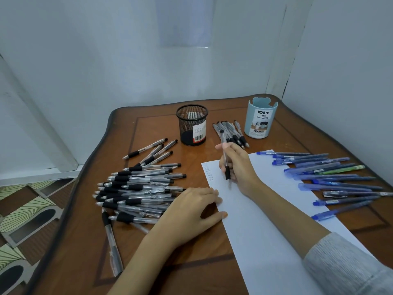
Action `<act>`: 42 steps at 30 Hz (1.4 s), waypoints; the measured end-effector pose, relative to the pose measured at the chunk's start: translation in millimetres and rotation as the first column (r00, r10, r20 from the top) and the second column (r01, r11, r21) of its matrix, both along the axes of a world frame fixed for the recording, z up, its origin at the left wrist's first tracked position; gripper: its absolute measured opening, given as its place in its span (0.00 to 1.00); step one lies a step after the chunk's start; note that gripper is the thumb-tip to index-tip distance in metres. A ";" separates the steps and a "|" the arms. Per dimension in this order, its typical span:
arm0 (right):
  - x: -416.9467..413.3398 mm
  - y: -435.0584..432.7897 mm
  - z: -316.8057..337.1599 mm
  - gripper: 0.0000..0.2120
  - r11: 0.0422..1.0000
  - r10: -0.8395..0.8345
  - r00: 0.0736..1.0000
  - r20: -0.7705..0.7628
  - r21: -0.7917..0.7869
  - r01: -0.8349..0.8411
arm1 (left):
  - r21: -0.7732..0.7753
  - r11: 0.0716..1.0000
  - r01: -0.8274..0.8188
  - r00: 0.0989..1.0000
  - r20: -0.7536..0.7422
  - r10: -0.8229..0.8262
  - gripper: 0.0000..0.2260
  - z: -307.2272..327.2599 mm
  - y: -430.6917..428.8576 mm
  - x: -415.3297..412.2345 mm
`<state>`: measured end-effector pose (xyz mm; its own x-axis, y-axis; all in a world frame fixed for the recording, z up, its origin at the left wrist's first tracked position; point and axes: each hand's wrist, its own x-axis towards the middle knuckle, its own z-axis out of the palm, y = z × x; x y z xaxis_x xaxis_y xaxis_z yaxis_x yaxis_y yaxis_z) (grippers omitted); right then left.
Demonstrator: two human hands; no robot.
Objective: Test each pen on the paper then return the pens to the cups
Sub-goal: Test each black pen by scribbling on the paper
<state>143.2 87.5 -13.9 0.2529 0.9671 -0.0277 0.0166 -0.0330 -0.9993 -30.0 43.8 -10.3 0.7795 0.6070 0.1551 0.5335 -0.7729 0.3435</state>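
**Pen poised over the sheet, other hand flat on its edge**

The right hand (238,167) grips a clear pen (225,160) with a black rubber grip. The fingers are curled round the barrel at and just above that grip, and the thumb is pressed across it. The pen stands nearly upright. Its upper end rises past the index finger and its tip points down below the fingers at the paper (265,220). The tip looks to be at the surface, though the view does not show whether it actually touches. A column of small faint marks (210,172) sits near the sheet's left edge, just left of the tip.

The left hand (191,211) lies palm down with its fingers relaxed and almost straight, holding nothing. Its fingertips and thumb rest on the paper's left edge, and the rest of the hand is over the wooden table (148,262). Just to its left lies a large pile of black-grip pens (138,188).

The black mesh cup (192,124) stands upright on the far side of the table, well apart from both hands. The light blue cup (260,119), labelled "DESK ORGANIZER", stands to its right. A small row of pens (231,133) lies on the table between the cups, just beyond the right hand. The blue pens (331,177) are spread along the right side, some overlapping the paper, with one green pen (344,169) among them.
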 end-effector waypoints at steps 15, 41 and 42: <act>49.4 34.2 27.2 0.12 0.975 -0.220 0.797 0.563 0.134 0.175 | 0.017 1.000 0.007 0.999 0.042 -0.008 0.20 0.9 0.0 0.1; -11.7 58.6 3.3 0.09 0.904 0.309 0.664 0.680 0.007 -0.428 | 0.031 0.999 -0.027 0.999 0.029 0.026 0.20 0.9 1.6 -1.6; -15.6 59.5 3.2 0.10 0.898 0.321 0.665 0.674 0.007 -0.441 | 0.029 0.999 -0.026 0.999 0.026 0.025 0.20 0.7 1.9 -1.2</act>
<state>127.6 146.9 -10.7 -0.2413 0.9577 0.1569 0.6282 0.2774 -0.7269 -31.3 45.7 -9.6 0.7591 0.6217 0.1931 0.5448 -0.7690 0.3344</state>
